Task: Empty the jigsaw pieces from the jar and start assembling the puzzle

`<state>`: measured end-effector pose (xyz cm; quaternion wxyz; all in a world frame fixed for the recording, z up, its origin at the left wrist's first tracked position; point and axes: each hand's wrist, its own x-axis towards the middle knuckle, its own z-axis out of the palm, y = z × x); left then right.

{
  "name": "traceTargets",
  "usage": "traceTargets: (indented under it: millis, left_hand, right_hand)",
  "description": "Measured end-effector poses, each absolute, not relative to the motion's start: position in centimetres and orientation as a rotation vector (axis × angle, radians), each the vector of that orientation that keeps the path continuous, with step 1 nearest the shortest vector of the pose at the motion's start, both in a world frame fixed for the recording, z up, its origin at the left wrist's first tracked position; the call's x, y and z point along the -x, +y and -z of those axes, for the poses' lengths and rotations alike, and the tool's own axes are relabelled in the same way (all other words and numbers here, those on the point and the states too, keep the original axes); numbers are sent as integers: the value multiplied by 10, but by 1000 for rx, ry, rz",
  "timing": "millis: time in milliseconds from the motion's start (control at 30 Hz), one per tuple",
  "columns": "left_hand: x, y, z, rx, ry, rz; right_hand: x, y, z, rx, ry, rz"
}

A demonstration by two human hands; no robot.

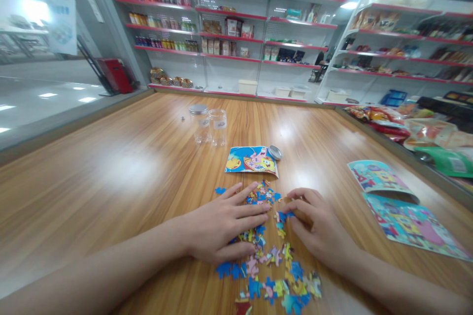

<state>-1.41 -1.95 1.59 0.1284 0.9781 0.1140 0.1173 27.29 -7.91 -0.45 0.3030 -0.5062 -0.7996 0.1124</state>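
Near edge of the wooden surface (111,182): loose puzzle pieces (273,275), scattered. We laid our left hand (225,226) flat on them, fingers spread. Our right hand (314,224) curled beside it, fingertips on pieces; we could not tell whether it gripped one. Beyond: picture card (251,160), loose lid (275,152) touching it. Toward the far edge: capped jar (199,125) and open jar (218,128), both clear, apparently empty.
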Motion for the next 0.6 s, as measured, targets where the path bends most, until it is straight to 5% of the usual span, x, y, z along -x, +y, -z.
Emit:
traceTargets:
  millis: [600]
  left_hand:
    - [14, -18, -19, -2904, 319, -178]
  right_hand:
    - [-269, -81, 0, 1318, -2141, -223]
